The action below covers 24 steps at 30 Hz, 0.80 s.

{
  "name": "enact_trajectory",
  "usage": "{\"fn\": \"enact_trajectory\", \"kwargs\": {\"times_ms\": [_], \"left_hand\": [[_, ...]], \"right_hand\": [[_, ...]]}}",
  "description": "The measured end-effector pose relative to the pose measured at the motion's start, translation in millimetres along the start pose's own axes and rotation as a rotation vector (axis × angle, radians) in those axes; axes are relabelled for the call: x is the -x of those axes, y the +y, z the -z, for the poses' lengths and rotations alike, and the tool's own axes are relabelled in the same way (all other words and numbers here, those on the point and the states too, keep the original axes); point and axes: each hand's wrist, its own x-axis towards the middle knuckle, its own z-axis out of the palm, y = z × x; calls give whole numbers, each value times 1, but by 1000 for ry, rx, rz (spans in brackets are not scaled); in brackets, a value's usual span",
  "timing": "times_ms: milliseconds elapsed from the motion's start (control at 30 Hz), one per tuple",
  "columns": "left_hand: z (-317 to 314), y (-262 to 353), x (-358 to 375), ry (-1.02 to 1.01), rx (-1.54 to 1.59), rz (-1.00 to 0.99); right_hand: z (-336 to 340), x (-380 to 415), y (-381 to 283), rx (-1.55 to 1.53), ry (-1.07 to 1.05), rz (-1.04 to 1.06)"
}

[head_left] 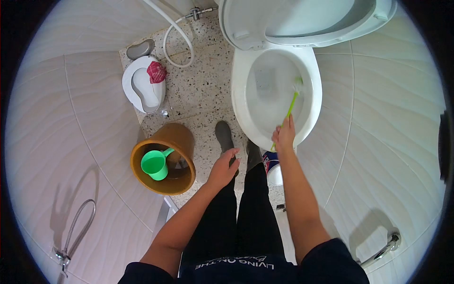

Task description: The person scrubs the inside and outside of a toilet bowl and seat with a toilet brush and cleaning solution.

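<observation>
My right hand [284,134] is closed around the handle of a lime-green toilet brush [292,102]. The brush's white and green head reaches into the bowl of the white toilet [240,97], near the inner wall on the right. The lid and seat [246,23] are raised. Over my legs, my left hand [224,168] is held in the air with nothing in it, its fingers stretched out and apart. Left of that hand stands a brown bucket [182,137] holding a green dipper [154,164].
A white bedpan [133,90] with a crumpled red packet [156,72] lies by the left wall. A white hose [178,29] loops at the back. Behind my right hand is a blue and white tub [274,174]. A metal grab bar [385,247] is at lower right.
</observation>
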Motion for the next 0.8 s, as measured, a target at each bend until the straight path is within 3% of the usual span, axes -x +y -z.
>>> {"fn": "enact_trajectory", "kwargs": {"times_ms": [100,233,300,400,533,667,800], "left_hand": [[0,0,4,-13,-6,32],[-5,-4,2,-8,3,25],[-6,-1,2,-2,10,-4],[-5,1,2,-18,-2,6],[-4,-5,-1,14,-19,-14],[-5,-2,1,18,20,38],[-6,-2,0,0,-28,-2]], "right_hand": [[-8,-5,-16,53,-22,-40],[42,38,21,30,46,-125],[61,58,28,22,3,-269],[60,17,14,182,-97,-151],[3,-43,-35,368,-197,-93],[17,-25,7,268,-136,-17],[51,58,46,45,3,-229]]}}
